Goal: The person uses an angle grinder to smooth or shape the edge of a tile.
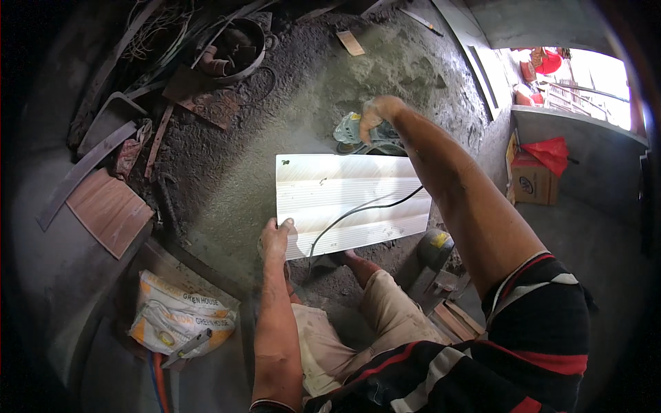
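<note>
Seen from above, a pale ribbed panel (351, 180) lies or is held across the middle, in front of a seated or squatting person's knees; whether it rests on the rough floor (227, 203) cannot be told. The left hand (275, 239) grips the panel's near left corner, thumb on top, the other fingers mostly hidden. The right hand (380, 112) reaches past the panel's far edge with fingers curled downward, just at a grey thing (346, 129) with a yellow mark; whether it holds that or anything else cannot be told. A black cable (377, 206) runs across the panel, from under the right forearm to below the near edge.

Well left of the panel is a wooden board (110, 213); beyond it to the left, a bucket (262, 56); nearer and left, a white and orange bag (180, 320). Well to its right stands a box (536, 186) with a red cloth (545, 155) on it.

For steady handling, the panel looks thin and likely to flex, so a light but firm corner pinch, the sheet level, seems best. The cable could snag or drag, and is better eased off the ribs before the panel is shifted
</note>
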The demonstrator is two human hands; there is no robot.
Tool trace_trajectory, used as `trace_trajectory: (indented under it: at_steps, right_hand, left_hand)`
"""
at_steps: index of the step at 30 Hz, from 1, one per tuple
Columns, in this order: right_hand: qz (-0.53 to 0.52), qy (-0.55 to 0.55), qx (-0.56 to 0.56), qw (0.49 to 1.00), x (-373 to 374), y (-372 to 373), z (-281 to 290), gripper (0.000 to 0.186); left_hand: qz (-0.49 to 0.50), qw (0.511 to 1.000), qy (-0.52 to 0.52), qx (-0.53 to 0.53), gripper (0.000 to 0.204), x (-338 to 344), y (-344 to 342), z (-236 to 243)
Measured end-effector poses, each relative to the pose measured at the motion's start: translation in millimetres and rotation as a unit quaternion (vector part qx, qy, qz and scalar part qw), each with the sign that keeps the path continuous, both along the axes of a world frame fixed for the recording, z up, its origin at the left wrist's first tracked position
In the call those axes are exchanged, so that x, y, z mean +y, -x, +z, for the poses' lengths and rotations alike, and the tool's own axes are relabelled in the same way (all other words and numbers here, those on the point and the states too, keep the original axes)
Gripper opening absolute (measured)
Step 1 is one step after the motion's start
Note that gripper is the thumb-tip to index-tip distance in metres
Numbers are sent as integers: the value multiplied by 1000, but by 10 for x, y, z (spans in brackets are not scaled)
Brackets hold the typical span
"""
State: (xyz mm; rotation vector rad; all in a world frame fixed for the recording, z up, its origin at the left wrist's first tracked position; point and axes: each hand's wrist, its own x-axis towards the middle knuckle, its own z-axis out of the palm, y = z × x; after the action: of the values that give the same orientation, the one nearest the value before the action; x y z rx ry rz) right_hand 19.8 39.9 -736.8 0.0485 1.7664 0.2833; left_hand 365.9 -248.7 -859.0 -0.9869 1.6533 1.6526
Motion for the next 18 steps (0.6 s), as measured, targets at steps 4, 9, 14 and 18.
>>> trace_trajectory:
  at_steps: [4, 9, 14, 18]
  right_hand:
    - [24, 12, 11, 1000, -15, 11, 33, 75]
    - [11, 39, 44, 998, -6, 10, 30, 72]
    - [5, 17, 26, 1000, -156, 18, 152, 71]
    - [-2, 7, 20, 1000, -283, 14, 219, 73]
  left_hand:
    - [-17, 1000, -20, -14, 45, -24, 43, 41]
    - [-6, 999, -38, 0, 47, -40, 2, -4]
    - [28, 999, -29, 2, 33, 33, 43, 81]
    - [-2, 1000, 10, 0, 34, -36, -16, -33]
